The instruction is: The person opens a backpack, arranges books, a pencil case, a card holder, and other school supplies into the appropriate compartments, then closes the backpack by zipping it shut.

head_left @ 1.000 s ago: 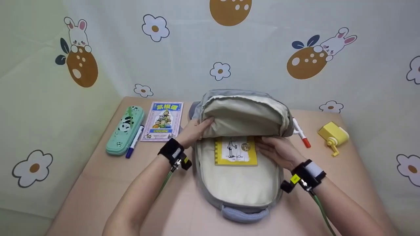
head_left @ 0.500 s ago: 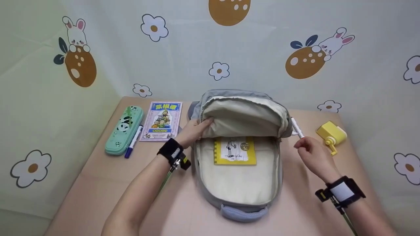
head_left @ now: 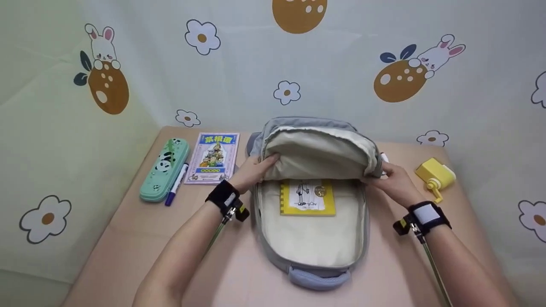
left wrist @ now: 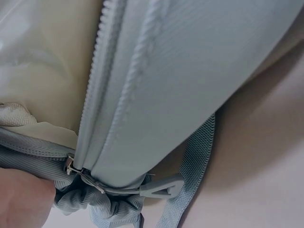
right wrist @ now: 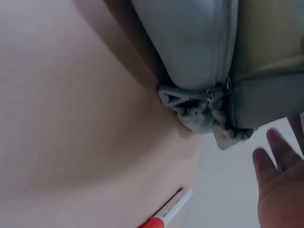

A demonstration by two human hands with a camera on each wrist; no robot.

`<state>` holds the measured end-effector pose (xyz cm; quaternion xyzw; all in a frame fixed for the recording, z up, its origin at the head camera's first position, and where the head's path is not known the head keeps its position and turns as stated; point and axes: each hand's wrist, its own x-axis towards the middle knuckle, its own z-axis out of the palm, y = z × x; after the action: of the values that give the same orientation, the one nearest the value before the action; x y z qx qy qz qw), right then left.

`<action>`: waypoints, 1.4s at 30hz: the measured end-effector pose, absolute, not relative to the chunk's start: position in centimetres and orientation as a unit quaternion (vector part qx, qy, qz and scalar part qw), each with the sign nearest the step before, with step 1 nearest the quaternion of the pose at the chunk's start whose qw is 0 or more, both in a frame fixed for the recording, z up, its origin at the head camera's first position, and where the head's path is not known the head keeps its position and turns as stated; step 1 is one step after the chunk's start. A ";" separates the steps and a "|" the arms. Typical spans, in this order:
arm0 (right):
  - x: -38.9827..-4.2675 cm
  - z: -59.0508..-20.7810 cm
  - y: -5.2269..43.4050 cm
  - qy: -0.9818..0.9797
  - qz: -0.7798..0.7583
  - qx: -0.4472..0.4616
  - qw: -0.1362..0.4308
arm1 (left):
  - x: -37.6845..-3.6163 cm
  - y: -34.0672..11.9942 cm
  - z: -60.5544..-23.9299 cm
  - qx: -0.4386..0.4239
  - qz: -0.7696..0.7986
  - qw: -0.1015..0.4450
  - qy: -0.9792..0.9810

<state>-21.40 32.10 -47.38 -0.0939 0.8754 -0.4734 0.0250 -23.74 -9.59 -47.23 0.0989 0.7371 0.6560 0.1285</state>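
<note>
A grey-blue backpack lies with its main compartment unzipped and its cream-lined flap raised. My left hand grips the flap's left edge, thumb on the lining; its other fingers are hidden. Inside the compartment lies a yellow book, its upper part covered by the flap. My right hand is at the flap's right edge. In the right wrist view, that hand's fingers are spread beside the flap. The zipper pull hangs at the backpack's side in the left wrist view.
Left of the backpack lie a green panda pencil case, a blue-capped marker and a pink-bordered book. To the right are a yellow crank sharpener and a red-capped marker, partly hidden by my right hand in the head view.
My right hand left the compartment beside the yellow book, swung out right near the red-capped marker, then came back to the flap's right edge. My left hand stayed on the flap.
</note>
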 end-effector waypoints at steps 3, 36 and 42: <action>-21.9 -46.8 31.8 0.859 -0.501 -0.092 0.043 | -23.7 -9.6 -47.3 0.097 0.660 0.133 0.733; -24.2 -46.5 28.6 0.827 -0.558 0.009 0.067 | -22.7 -11.4 -46.5 0.098 0.641 0.114 0.753; -24.4 -46.5 28.8 0.825 -0.559 0.015 0.077 | -22.8 -14.4 -46.0 0.108 0.682 0.067 0.720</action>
<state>-24.39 28.83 -46.53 0.0152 0.8254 -0.5590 0.0768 -22.82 -14.37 -45.96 0.1079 0.7203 0.6819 0.0674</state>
